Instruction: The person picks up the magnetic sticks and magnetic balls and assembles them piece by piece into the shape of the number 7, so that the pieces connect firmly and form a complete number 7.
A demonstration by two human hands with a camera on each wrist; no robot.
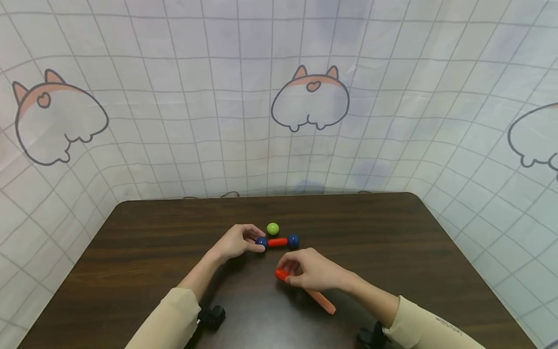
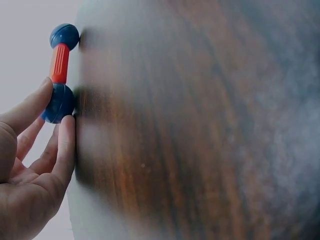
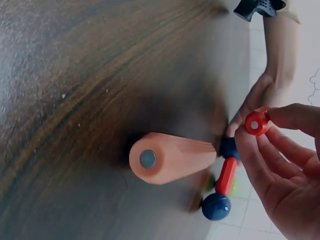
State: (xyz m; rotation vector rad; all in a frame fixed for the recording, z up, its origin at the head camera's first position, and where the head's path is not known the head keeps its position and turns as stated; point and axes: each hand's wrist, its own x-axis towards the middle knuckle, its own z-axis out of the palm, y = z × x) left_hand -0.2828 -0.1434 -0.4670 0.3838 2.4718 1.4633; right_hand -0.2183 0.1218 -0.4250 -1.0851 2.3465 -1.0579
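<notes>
Two blue balls joined by a red magnetic rod form a dumbbell-like piece lying on the table. My left hand pinches its left blue ball between thumb and fingertips; the other blue ball points away to the right. Nearer to me, my right hand holds a second short red magnetic rod between thumb and fingers, above the tabletop. A grey metal disc shows in that rod's end. Below the right hand lies a longer orange magnetic rod, partly hidden by the hand in the head view.
A green ball sits just behind the joined piece. The dark wooden table has rounded far corners, and a white grid-patterned curtain hangs around it. Black wrist devices sit at both cuffs.
</notes>
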